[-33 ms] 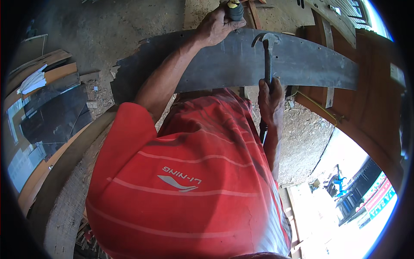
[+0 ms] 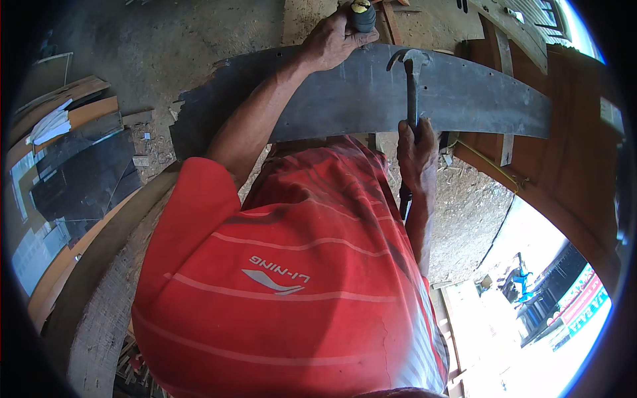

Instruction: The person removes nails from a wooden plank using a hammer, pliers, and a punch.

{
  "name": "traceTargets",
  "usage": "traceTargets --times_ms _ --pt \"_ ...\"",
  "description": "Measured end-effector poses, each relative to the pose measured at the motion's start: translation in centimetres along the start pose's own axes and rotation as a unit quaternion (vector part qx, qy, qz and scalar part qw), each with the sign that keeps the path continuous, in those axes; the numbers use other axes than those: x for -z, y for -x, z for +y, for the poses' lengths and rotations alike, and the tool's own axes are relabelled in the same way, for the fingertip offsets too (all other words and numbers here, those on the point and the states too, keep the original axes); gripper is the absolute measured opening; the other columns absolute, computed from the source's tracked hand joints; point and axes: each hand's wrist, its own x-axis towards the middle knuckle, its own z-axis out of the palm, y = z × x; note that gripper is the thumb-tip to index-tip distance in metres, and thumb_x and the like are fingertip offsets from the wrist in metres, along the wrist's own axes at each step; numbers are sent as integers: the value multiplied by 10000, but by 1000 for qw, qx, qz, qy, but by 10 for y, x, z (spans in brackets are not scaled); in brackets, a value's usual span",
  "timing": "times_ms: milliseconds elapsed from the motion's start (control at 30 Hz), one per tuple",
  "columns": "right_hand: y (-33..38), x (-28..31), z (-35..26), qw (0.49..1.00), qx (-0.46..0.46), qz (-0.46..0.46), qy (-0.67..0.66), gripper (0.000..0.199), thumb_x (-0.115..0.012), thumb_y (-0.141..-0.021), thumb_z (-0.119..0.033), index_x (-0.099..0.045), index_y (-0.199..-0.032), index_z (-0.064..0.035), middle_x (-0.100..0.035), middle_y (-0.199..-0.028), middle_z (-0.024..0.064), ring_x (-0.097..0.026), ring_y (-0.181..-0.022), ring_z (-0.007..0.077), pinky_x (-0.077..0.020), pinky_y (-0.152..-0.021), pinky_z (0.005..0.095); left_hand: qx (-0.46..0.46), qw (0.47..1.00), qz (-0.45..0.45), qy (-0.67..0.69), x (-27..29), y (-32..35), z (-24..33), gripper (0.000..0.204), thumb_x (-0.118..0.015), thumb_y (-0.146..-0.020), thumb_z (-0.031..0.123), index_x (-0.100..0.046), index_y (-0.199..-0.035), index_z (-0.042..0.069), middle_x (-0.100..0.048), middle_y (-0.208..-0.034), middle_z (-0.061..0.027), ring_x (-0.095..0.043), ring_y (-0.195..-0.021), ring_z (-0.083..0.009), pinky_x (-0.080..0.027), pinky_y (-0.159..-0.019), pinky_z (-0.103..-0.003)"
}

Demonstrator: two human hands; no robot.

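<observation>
My left hand [image 2: 330, 45] is closed around a short dark cylinder with a yellowish top [image 2: 362, 20], at the far edge of a long dark grey board [image 2: 345, 99]. What the cylinder is I cannot make out. My right hand [image 2: 418, 152] grips a claw hammer [image 2: 413, 93] by its handle. Over the board's right half lies the hammer's head, its claw pointing left. Whether the head rests on the board or hovers just above it, I cannot tell. Small holes dot the board, and its left end is ragged.
Brown wooden panels [image 2: 577, 152] curve along the right, with a yellow cord [image 2: 491, 165] beside them. Stacked dark sheets and boards [image 2: 86, 172] lie at the left. A curved wooden piece [image 2: 99, 318] runs at lower left. Wood scraps litter the floor.
</observation>
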Motion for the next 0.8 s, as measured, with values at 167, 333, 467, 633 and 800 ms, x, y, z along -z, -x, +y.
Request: traceTargets --times_ms 167,333,467,633,800 --pt "-9 18 -22 997 62 42 -9 361 -620 -1026 -371 -590 -978 -14 -538 -670 42 -488 -597 139 -418 -570 342 -41 990 -26 -132 -6 2 16 364 -730 -979 216 -550 -1224 15 -725 -1061 -89 -709 -1025 -194 -569 -918 -358" --pt "5 68 -97 936 240 184 -183 372 -596 -1055 -342 -620 -1108 26 -557 -683 25 -495 -509 67 -370 -424 228 -90 980 3 -177 -10 10 21 379 -747 -962 212 -547 -1225 26 -735 -1061 -138 -733 -1008 -268 -578 -860 -406" --pt "7 114 -137 835 384 313 -239 412 -518 -1074 -404 -565 -955 -12 -499 -675 56 -497 -487 128 -405 -400 245 -73 980 -2 -187 -12 10 29 393 -766 -938 200 -546 -1228 51 -720 -1045 -182 -725 -996 -351 -571 -846 -436" --pt "-21 58 -34 879 378 231 178 267 -576 -1049 -309 -507 -939 -75 -594 -693 153 -556 -500 291 -466 -487 434 -82 974 -26 -210 -14 12 24 387 -754 -936 167 -542 -1241 60 -705 -1028 -160 -716 -994 -341 -554 -851 -436" --pt "-4 35 -40 997 51 24 51 302 -600 -1060 -299 -496 -930 -47 -471 -618 46 -440 -531 114 -363 -478 333 -70 986 -27 -147 -20 23 18 272 -732 -951 128 -590 -1169 51 -711 -1048 -114 -714 -1012 -241 -554 -900 -395"
